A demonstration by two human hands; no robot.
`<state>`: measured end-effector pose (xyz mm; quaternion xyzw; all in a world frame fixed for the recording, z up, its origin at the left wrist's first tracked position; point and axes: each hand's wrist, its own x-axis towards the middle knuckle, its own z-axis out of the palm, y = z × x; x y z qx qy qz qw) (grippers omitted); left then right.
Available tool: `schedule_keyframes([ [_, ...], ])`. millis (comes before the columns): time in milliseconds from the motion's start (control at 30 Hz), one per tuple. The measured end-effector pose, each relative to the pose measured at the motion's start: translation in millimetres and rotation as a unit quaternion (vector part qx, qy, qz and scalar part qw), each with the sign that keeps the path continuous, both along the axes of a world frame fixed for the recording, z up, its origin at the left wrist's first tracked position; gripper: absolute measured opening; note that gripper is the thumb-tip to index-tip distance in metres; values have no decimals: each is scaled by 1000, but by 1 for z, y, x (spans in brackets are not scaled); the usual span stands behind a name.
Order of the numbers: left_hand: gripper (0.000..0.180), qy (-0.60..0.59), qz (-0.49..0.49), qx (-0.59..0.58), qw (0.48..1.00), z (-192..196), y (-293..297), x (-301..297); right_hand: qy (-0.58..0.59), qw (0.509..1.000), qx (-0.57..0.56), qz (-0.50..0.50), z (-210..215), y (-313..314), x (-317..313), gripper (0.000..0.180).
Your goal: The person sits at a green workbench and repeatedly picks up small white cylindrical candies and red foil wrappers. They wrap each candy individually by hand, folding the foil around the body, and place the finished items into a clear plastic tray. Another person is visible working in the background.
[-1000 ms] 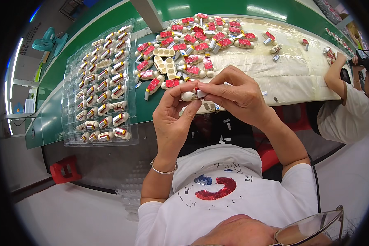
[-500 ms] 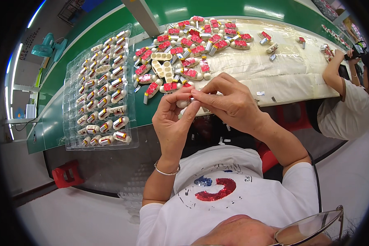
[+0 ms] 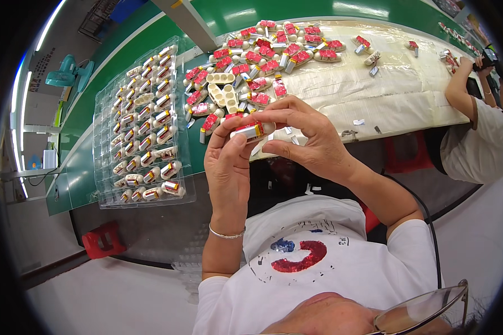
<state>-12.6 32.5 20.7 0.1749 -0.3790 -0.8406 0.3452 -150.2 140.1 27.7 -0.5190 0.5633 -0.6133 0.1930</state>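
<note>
My left hand (image 3: 229, 153) pinches a small white rounded-end piece (image 3: 249, 132) between thumb and fingers. A silver strip with a yellow end and some red lies along its side. My right hand (image 3: 307, 137) is at the piece's other end; its index finger reaches over the top edge while the thumb stands apart below. Past my hands, many similar white pieces with red labels and silver strips (image 3: 271, 67) lie in a loose heap. Off-white holders with round hollows (image 3: 222, 92) rest among them. To the left, a clear plastic tray (image 3: 181, 198) carries rows of such pieces.
Pale sheeting (image 3: 341, 84) covers the green table (image 3: 67, 190), with a few loose pieces and paper scraps (image 3: 359, 122). A metal post (image 3: 190, 25) rises at the far side. A teal fan (image 3: 67, 72) stands left, a red stool (image 3: 103, 240) below. Another person (image 3: 469, 134) sits at right.
The piece in my left hand has turned so its silver-and-yellow strip shows. My right thumb has come away from it. The whole view has shifted slightly.
</note>
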Motion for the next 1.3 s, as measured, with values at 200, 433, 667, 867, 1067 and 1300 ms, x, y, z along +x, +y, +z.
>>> schedule_keyframes([
  [200, 23, -16, 6, -19, 1000, 1, 2, 0, -85, 996, -18, 11, -5, -2, 2, 36],
  [433, 24, -23, 15, -28, 999, 6, 8, -4, -53, 996, -57, -39, -4, 0, 6, 18],
  [667, 22, -43, 69, -87, 993, 4, 13, -5, 46, 992, -53, -101, 2, -6, 3, 16],
  [867, 22, -62, 109, -165, 978, 2, 13, -7, 97, 990, -35, -97, 4, -6, -2, 12],
  [1067, 22, -62, 86, -119, 987, 6, 12, -7, -40, 999, 20, -22, 3, -8, -6, 10],
  [1300, 22, -61, 85, -101, 989, 6, 9, -12, -122, 992, 34, -27, 3, -6, -4, 11],
])
